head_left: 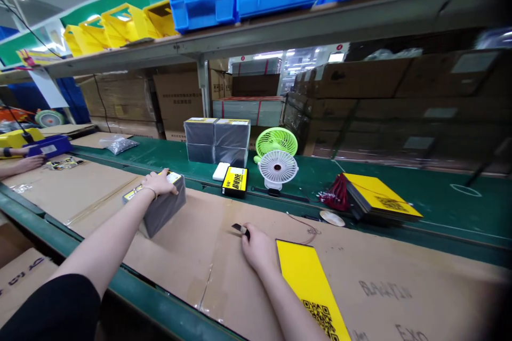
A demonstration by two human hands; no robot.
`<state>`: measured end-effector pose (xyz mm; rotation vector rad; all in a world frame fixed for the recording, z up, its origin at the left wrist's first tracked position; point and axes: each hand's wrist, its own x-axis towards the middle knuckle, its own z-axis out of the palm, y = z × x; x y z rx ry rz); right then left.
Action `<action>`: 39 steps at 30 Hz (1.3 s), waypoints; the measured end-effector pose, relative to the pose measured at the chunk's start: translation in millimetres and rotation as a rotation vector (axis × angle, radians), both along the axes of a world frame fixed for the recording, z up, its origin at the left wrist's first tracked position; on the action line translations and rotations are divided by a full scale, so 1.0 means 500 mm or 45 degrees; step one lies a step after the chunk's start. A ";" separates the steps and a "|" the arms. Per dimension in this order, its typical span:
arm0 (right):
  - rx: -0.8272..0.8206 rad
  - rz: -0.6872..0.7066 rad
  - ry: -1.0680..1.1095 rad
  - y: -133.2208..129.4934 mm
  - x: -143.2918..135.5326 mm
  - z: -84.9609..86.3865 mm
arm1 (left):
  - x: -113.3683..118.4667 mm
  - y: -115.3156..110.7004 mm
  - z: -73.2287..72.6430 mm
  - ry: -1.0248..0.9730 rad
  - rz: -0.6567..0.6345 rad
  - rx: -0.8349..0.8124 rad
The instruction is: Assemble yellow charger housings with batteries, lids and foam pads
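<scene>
My left hand [159, 183] grips a dark grey plastic-wrapped box [166, 210] from above, fingers over its yellow-and-white top. The box stands tilted on the cardboard sheet [200, 256]. In my right hand [258, 248], closed low over the cardboard, is a small cutter knife [240, 229] with its dark blade pointing left; most of its handle is hidden. A yellow panel with a QR code [306, 277] lies beside my right forearm. Beyond the hands, a small black-and-yellow box [235, 180] rests near a white block [221, 171].
Grey wrapped boxes [232, 141] stand stacked at the back. Right of them are a green fan [276, 141] and a white fan [279, 168]. Red wires [336, 193] lie by a pile of yellow panels [378, 194]. Another person's hand [34, 162] is at far left, near a blue bin [50, 146].
</scene>
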<state>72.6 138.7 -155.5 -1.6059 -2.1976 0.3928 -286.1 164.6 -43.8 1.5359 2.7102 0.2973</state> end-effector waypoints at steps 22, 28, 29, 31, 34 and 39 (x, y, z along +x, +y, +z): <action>-0.050 -0.185 0.408 -0.008 0.087 -0.032 | 0.312 -0.330 -0.001 0.154 -1.278 0.222; -0.099 -0.194 0.703 -0.001 0.100 -0.043 | 0.374 -0.276 0.049 0.045 -1.666 0.078; -0.104 -0.194 0.753 -0.001 0.102 -0.045 | 0.380 -0.256 0.055 0.026 -1.700 0.046; -0.110 -0.198 0.852 -0.003 0.103 -0.049 | 0.389 -0.215 0.062 -0.012 -1.735 -0.020; -0.120 -0.196 0.988 -0.005 0.102 -0.055 | 0.397 -0.173 0.060 -0.049 -1.741 -0.080; -0.149 -0.148 1.187 -0.006 0.100 -0.051 | 0.371 -0.185 0.043 -0.152 -1.602 -0.003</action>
